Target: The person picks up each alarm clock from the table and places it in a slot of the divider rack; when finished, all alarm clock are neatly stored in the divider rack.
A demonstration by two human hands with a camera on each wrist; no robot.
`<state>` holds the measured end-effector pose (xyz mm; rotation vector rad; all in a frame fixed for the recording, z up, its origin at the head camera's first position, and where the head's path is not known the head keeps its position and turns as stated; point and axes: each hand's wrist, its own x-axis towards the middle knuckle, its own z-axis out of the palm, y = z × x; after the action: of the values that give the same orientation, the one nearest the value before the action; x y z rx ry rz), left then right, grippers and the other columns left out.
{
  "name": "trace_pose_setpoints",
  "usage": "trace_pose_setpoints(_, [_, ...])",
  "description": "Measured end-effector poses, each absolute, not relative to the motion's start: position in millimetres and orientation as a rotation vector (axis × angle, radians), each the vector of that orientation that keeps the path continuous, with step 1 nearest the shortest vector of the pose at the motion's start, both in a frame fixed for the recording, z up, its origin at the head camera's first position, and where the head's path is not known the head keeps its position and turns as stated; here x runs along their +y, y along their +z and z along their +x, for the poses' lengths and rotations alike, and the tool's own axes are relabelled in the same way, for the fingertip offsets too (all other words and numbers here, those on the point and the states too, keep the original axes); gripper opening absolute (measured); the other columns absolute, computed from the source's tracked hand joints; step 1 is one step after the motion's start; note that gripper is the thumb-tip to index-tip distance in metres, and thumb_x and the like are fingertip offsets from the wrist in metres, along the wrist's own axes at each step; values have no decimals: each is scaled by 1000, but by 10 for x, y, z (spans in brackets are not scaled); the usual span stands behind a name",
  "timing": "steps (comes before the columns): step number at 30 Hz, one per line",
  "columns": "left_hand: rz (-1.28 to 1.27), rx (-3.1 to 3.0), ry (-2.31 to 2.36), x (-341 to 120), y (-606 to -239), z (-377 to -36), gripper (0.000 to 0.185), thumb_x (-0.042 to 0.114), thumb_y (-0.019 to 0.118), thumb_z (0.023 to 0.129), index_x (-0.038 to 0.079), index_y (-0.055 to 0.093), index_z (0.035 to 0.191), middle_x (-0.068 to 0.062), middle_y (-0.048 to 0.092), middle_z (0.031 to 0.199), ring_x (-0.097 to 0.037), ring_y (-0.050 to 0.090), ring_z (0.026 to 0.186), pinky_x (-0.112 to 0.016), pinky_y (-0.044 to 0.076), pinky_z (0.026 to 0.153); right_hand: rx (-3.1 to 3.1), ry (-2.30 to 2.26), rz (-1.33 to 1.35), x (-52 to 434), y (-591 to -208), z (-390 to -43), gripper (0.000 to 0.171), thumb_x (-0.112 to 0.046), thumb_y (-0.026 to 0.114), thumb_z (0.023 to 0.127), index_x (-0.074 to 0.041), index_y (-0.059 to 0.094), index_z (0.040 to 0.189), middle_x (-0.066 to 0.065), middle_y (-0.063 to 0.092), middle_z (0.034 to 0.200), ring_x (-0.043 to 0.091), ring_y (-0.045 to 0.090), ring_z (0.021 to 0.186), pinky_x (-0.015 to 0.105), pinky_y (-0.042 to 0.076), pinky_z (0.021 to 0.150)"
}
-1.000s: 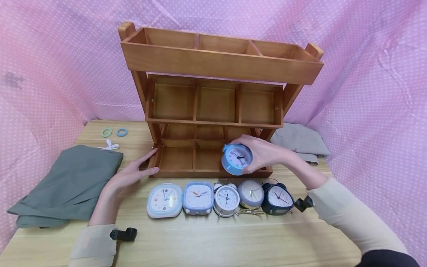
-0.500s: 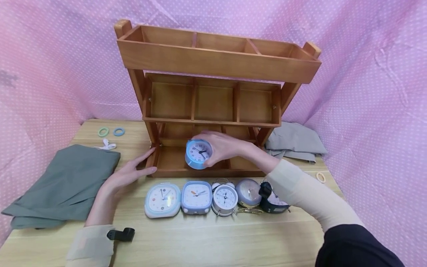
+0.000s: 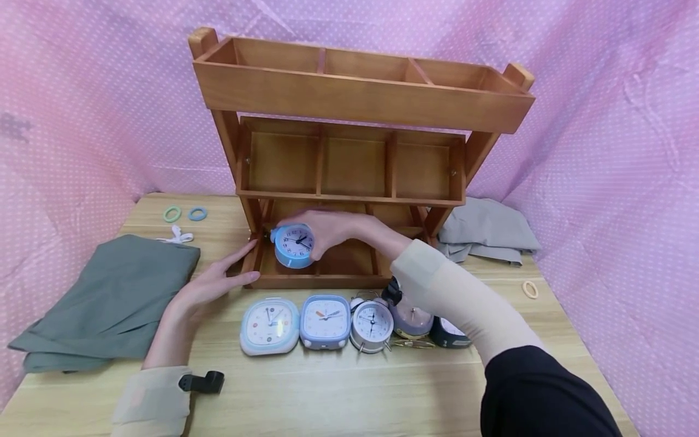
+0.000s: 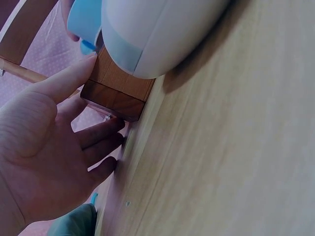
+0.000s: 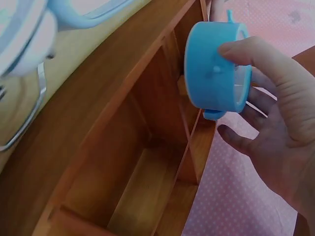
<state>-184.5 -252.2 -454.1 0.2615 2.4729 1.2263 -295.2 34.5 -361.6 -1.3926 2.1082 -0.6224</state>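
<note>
The blue clock (image 3: 293,245) is held in the air over the left compartment of the bottom tier of the rack (image 3: 349,103), dial facing the person. The right hand (image 3: 327,227) grips it, fingers and thumb curled around the round case; the right wrist view shows the clock (image 5: 216,71) clear of the wood. The left hand (image 3: 210,285) lies flat on the bench (image 3: 338,394), fingers straight, thumb and fingertips touching the rack's near left corner (image 4: 115,91). Five clocks stand in a row just near of the rack; the leftmost is the white clock (image 3: 270,326). A folded green cloth (image 3: 109,297) lies at the left, a grey cloth (image 3: 486,230) at the far right.
</note>
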Motion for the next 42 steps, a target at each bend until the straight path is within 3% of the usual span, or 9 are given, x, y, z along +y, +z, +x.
trace_pose_setpoints(7, [257, 2467, 1236, -2508, -4544, -1850, 83, 54, 62, 99, 42, 13, 165, -12, 10, 175, -49, 9, 159, -76, 18, 120, 2146, -475, -1332, 215, -3647, -2977, 93, 1, 78, 73, -9, 39, 158, 8, 51, 151, 18, 49, 129, 31, 46, 107])
trace_pose_setpoints(14, [248, 2468, 1235, -2521, -4556, -1849, 83, 54, 62, 99, 43, 12, 164, -13, 10, 175, -50, 8, 159, -76, 16, 119, 2181, -383, -1314, 118, -3656, -2980, 93, 1, 78, 76, -12, 39, 159, 10, 45, 158, 21, 46, 136, 36, 44, 113])
trace_pose_setpoints(24, [246, 2473, 1226, -2514, -4547, -1849, 82, 53, 61, 100, 43, 12, 164, -14, 10, 175, -51, 9, 158, -77, 17, 119, 2152, -313, -1302, 35, -3646, -2943, 92, 2, 80, 79, -15, 39, 160, 7, 41, 161, 19, 44, 135, 32, 49, 108])
trace_pose_setpoints(32, [248, 2472, 1230, -2522, -4549, -1846, 83, 54, 61, 100, 41, 12, 165, -13, 10, 175, -49, 9, 159, -76, 16, 119, 2161, -230, -1264, -18, -3722, -2947, 92, 3, 77, 81, -20, 38, 161, 4, 39, 162, 16, 43, 132, 27, 52, 97])
trace_pose_setpoints(42, [229, 2467, 1227, -2514, -4542, -1847, 83, 55, 61, 99, 42, 12, 165, -14, 10, 175, -50, 9, 158, -77, 16, 119, 2158, -184, -1228, -28, -3737, -2972, 94, 2, 76, 82, -23, 34, 162, 5, 37, 164, 16, 42, 133, 26, 52, 95])
